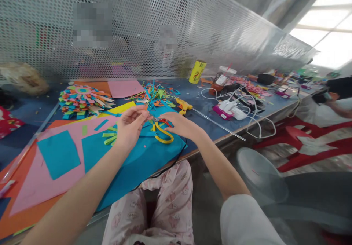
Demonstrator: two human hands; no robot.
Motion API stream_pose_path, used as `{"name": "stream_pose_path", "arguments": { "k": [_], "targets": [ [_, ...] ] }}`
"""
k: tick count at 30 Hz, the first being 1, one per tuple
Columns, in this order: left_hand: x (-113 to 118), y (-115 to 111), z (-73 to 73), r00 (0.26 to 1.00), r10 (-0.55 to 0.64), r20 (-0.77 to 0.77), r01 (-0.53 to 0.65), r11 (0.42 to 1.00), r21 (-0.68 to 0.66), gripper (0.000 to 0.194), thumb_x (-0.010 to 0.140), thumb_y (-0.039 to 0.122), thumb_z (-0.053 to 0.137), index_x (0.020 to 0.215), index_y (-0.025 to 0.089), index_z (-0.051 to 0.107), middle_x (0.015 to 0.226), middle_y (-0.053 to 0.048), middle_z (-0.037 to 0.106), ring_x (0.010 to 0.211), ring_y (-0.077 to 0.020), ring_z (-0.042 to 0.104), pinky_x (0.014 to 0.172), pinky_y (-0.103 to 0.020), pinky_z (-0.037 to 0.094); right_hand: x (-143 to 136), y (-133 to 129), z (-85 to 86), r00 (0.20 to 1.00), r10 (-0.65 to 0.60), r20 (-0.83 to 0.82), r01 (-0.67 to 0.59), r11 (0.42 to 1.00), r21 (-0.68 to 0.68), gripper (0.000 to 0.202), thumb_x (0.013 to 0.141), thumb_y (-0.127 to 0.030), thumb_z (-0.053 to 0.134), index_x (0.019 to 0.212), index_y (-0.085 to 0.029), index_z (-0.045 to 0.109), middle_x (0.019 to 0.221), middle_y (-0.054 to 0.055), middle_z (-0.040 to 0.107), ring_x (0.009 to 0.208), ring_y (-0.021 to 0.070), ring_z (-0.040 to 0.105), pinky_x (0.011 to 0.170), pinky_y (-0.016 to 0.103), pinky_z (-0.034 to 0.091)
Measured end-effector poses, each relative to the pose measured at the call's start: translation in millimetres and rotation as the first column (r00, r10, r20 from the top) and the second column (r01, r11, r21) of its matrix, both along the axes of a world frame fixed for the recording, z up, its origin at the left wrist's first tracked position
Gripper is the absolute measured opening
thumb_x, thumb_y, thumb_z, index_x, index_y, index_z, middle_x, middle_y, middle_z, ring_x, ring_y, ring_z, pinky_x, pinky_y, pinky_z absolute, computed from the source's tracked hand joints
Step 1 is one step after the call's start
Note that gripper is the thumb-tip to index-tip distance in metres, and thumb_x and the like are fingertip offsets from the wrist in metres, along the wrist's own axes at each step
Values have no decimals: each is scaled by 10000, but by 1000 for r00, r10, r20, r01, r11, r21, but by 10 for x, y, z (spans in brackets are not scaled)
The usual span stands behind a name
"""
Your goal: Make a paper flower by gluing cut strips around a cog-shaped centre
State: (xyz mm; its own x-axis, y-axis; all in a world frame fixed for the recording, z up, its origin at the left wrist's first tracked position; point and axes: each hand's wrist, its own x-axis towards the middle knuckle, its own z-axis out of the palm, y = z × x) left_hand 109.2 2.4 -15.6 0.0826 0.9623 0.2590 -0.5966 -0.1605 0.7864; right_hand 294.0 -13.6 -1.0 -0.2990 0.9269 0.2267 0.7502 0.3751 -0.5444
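My left hand is raised over the blue sheet, thumb and fingers pinched together; a small orange bit shows at the fingertips, too small to make out. Close to its right, my right hand curls around the scissors. Their large yellow loop hangs below the fingers, a red part shows under the hand, and the blades point toward my left hand. Beside my left wrist lies a green fringed paper strip. Behind both hands is a heap of thin paper cuttings.
A yellow glue gun with a clear glue stick lies right of the hands. A multicoloured paper-fringe piece stands at left. Pink sheet, yellow can, drink cup and power strip with white cables share the table.
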Motion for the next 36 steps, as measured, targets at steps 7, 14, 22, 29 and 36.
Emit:
{"name": "stream_pose_path", "arguments": {
  "k": [7,14,22,29,36],
  "targets": [
    [-4,18,6,999,48,26,-49,998,45,273,549,305,856,759,212,709,696,32,694,689,-114,657,780,-299,572,89,-37,157,965,21,-262,-61,987,-147,98,778,-199,656,828,-187,740,772,19,741,729,162,699,739,333,568],
    [41,9,-82,971,-237,-37,231,965,-121,352,718,480,697,883,170,680,903,-80,734,883,-222,695,847,-377,560,-267,-147,397,768,90,-634,-81,996,44,131,766,-256,683,881,-260,745,885,-20,746,886,176,704,864,390,580],
    [-39,127,-61,993,-117,12,116,961,-250,358,883,460,428,974,159,600,1081,-131,692,1008,-216,673,937,-350,516,-323,-34,84,887,35,-460,60,980,192,183,785,-211,620,928,-264,722,1019,2,724,968,182,675,892,392,565],
    [-48,115,-77,992,-128,-3,125,974,-188,418,850,492,433,1043,164,605,1046,-120,706,960,-219,686,874,-348,528,-389,183,-101,728,10,-685,-23,1000,-10,253,674,-276,726,906,-208,654,918,33,719,879,183,694,803,347,578],
    [-41,95,-194,959,-53,-278,104,980,171,519,821,529,534,1219,198,575,1142,-117,672,1045,-253,642,902,-399,504,-316,291,-222,704,-125,-699,21,988,-156,339,543,-312,814,781,-185,609,745,18,723,744,184,709,782,368,576]
  ]
}}
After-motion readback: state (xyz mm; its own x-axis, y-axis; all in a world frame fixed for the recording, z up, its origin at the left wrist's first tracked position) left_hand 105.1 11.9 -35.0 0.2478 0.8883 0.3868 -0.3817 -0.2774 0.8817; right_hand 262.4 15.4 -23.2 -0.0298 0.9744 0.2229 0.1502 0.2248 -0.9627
